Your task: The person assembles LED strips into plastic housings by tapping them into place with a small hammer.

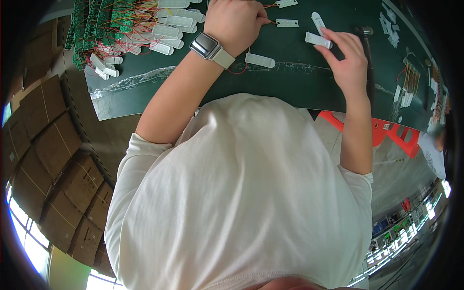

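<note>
My left hand (234, 24), with a watch on its wrist, is closed above the dark green tabletop (285, 92). Thin red and yellow wires (271, 21) come out at its fingertips and run to a small white board with holes (288, 23). A second such board (286, 3) lies just behind. Below the wrist, a white plastic case (261, 60) hangs off a red wire or rests on the table; I cannot tell which. Between thumb and fingers my right hand (345, 53) pinches a short white plastic cover (318, 40). Another white cover (318, 21) lies beyond those fingertips.
Green circuit boards (104, 29) with tangled wires and white cases (166, 31) are heaped at the left. A hammer-like tool (368, 53) lies right of my right hand. Farther right are white plastic scraps (389, 26) and a wire bundle (410, 84). A red stool (403, 140) stands below.
</note>
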`<action>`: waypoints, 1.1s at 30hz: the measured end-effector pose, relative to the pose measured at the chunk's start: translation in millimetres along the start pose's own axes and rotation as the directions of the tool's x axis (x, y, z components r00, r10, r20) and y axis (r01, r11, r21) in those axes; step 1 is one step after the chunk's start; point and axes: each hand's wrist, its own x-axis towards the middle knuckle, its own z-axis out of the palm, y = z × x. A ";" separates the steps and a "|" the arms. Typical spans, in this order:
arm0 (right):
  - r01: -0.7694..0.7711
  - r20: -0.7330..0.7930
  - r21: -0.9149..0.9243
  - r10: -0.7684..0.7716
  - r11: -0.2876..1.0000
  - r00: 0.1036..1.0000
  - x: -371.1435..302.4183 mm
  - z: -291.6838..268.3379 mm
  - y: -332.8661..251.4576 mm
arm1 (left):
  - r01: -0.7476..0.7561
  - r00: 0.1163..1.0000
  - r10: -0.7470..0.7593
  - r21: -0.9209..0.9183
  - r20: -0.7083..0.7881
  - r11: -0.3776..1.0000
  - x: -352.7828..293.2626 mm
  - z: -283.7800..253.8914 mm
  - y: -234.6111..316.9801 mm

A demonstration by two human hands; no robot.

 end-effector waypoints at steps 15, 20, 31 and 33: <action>0.028 0.082 0.170 -0.043 0.985 0.996 19.4 43.1 -25.4 | 0.098 0.993 -0.096 -0.038 0.069 0.994 -19.0 -11.8 7.1; 0.120 0.046 0.076 -0.123 0.990 0.991 15.9 44.6 -20.0 | 0.028 0.999 -0.029 0.023 0.044 0.999 -19.2 -10.8 8.9; -0.120 0.010 0.909 0.265 0.400 0.964 -2.0 15.5 -60.9 | -0.092 0.994 0.066 -0.348 -0.085 0.933 -13.9 -40.2 19.7; -0.133 0.031 0.919 0.266 0.372 0.963 -2.4 10.1 -73.7 | -0.090 0.995 0.060 -0.432 -0.082 0.898 -16.3 -42.9 24.1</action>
